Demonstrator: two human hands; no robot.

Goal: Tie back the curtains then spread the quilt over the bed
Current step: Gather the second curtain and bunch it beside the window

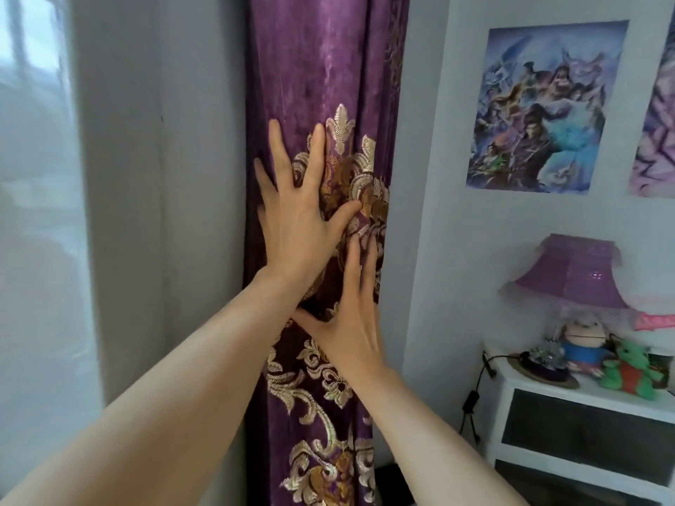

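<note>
The curtain hangs bunched up, left of the lamp. The left hand and, below it, the right hand press flat on it, fingers spread. No tie shows, so tying and the quilt seem still left.

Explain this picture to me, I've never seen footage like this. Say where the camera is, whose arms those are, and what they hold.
There is no machine here: a person wears one wide-angle camera on the head, so you look down their own bare arms. The left hand is higher, the right hand lower; both lie flat, fingers straight and spread, against a gathered purple curtain with gold embroidery. Nothing is gripped, and no tie-back shows. To the right, a white nightstand carries a purple lamp and plush toys; a poster hangs above. The bed is out of view.
</note>
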